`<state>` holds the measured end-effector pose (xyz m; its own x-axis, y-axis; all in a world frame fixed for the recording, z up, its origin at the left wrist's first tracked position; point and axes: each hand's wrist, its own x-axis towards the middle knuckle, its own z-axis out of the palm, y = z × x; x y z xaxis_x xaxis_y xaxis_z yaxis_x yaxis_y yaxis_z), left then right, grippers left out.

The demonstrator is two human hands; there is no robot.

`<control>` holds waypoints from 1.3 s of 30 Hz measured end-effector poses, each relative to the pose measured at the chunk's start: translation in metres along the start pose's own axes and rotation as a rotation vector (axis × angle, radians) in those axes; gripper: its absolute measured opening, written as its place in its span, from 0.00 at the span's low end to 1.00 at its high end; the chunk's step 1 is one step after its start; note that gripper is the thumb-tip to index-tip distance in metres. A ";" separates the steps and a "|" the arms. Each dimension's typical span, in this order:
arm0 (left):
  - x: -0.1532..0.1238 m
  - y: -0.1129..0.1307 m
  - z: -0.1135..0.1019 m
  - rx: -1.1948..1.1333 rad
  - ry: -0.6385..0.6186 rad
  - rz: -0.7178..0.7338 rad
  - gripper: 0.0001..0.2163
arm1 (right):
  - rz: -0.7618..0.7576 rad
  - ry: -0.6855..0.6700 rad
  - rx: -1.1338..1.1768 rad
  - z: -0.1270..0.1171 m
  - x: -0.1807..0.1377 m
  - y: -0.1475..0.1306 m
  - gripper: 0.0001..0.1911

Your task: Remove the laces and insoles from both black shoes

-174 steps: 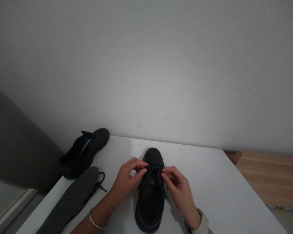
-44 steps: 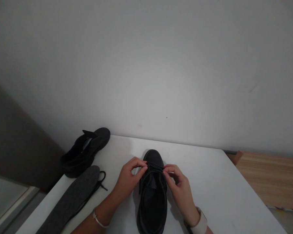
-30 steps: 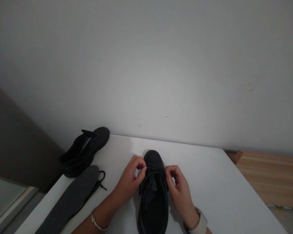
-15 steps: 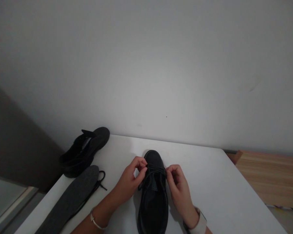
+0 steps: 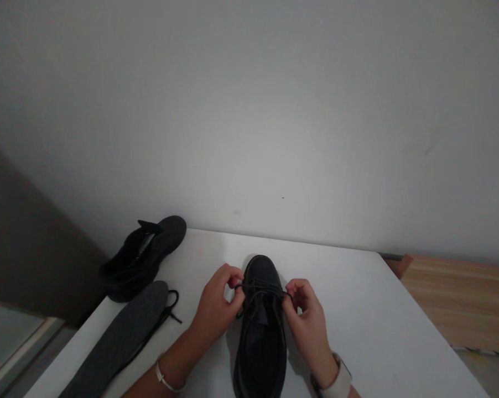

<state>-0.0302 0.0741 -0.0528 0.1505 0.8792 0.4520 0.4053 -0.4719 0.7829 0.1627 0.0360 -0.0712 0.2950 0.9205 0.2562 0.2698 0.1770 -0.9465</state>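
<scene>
A black lace-up shoe (image 5: 261,354) stands on the white table with its toe pointing away from me. Across its front, a black shoelace (image 5: 263,287) stretches from one side to the other. My left hand (image 5: 221,296) pinches the lace between thumb and index finger, just left of the shoe. On the right side, my right hand (image 5: 304,309) has its thumb and fingertips closed on the lace too. Both hands sit level with the eyelets, and the open heel of the shoe faces me.
A second black shoe (image 5: 144,257), without visible lacing, rests at the table's back left corner. Nearer me lie a grey insole (image 5: 123,334) and a loose black lace (image 5: 173,307). Behind the white table (image 5: 357,320) rises a pale wall (image 5: 274,138); a wooden surface (image 5: 461,298) is at right.
My left hand has moved slightly left and my right hand slightly right. The lace between them now reaches out past both sides of the shoe.
</scene>
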 end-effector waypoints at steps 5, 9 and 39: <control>0.002 -0.003 -0.005 -0.087 0.153 -0.062 0.08 | 0.016 0.054 -0.012 -0.003 0.003 0.000 0.02; 0.006 -0.008 -0.005 -0.299 0.224 -0.218 0.05 | 0.025 0.091 0.011 -0.005 0.004 0.002 0.03; 0.014 -0.018 -0.008 -0.795 0.103 -0.544 0.13 | 0.067 0.228 0.204 -0.009 0.007 0.003 0.09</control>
<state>-0.0424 0.0947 -0.0576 0.0278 0.9983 -0.0522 -0.3381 0.0585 0.9393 0.1737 0.0403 -0.0707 0.5102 0.8347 0.2074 0.0599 0.2061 -0.9767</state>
